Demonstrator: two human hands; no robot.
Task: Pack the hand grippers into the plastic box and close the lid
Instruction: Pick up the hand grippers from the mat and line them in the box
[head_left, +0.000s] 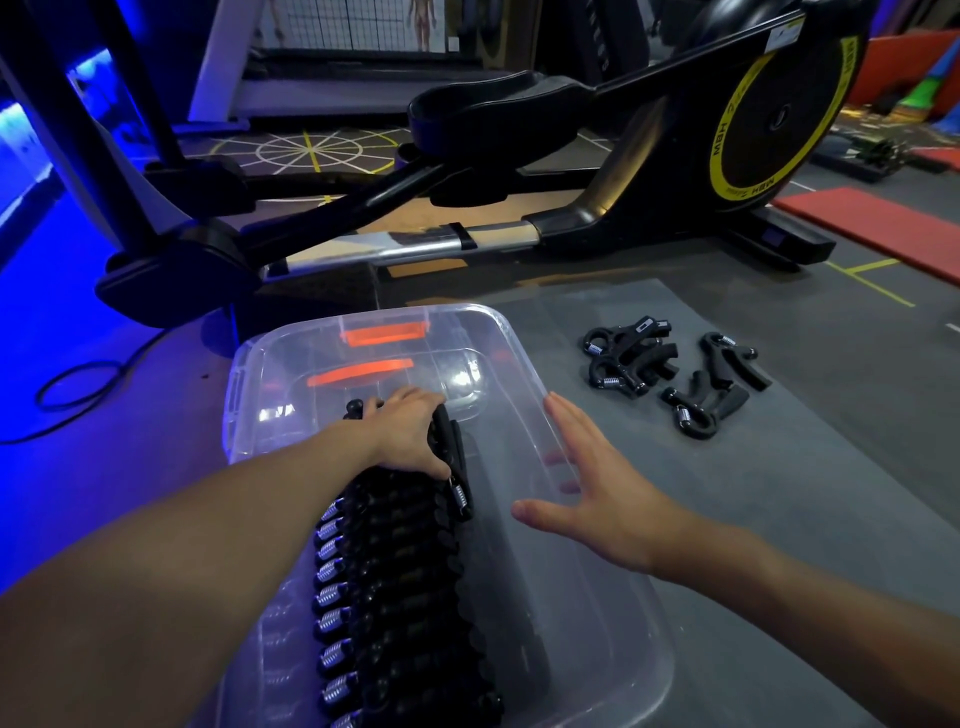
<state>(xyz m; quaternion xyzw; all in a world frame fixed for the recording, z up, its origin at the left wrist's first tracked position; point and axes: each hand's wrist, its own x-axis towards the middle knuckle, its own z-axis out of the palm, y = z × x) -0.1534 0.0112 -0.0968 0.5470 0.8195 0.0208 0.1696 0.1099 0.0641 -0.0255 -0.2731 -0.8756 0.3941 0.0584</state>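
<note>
Down on the grey mat (779, 519) beside the elliptical trainer (571, 156), the clear plastic box (597, 597) sits open, with a tight row of hand grippers (405, 597) lined along its left side. The person's left hand (410, 431) is inside, fingers curled around one more gripper (452, 457) at the far end of that row. Their right hand (597, 499) is spread flat and empty, resting on the box's right rim. A lid with orange latches (384, 332) seems to lie behind or under the far end; I cannot tell which. Several loose grippers (670, 374) lie on the mat, well apart from the box. If the new one goes in crooked, I reckon the packed row could topple sideways, since nothing braces its right side, and handles standing proud would foul the lid.
</note>
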